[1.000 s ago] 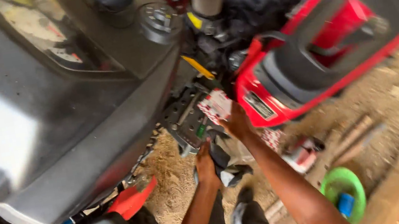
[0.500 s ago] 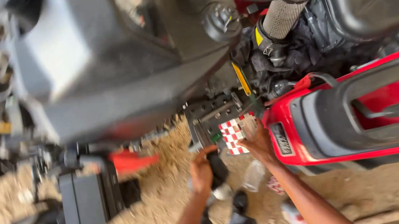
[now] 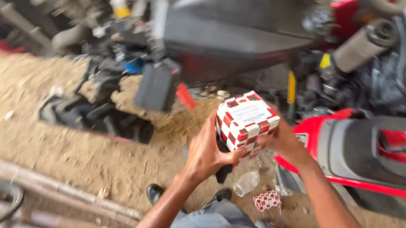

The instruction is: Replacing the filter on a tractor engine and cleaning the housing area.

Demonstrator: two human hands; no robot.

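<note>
I had the small red-and-white chequered cardboard box [image 3: 245, 122] up in front of me, well above the sandy ground [image 3: 54, 137], held between both hands. A second earlier my hands had been low down against the machine's underside with the box only just showing between them; half a second earlier it was just below the dark mechanism there, and by this moment I had drawn it clear and lifted it close to my chest, so it was free of the machine and wholly in my grip. My left hand [image 3: 208, 153] was curled about the box's left side, fingers bent round the lower corner and thumb pressing the near face, closed as far as the box allowed. My right hand [image 3: 284, 140] cupped the right and under side, fingers tucked beneath; how tightly they closed I could not tell, since the box hid them. The box stood tilted, its pale top panel turned up toward me. Below it, near my dark shoe [image 3: 154, 192], lay a clear plastic bottle [image 3: 247, 182] and a smaller chequered scrap of packaging [image 3: 268, 200] on the sand. To my right sat the red ride-on machine with its grey moulded cover [image 3: 382, 150], and ahead its black body and tangled engine parts [image 3: 232, 22]; rusty pipes [image 3: 39, 210] lay to my left.
</note>
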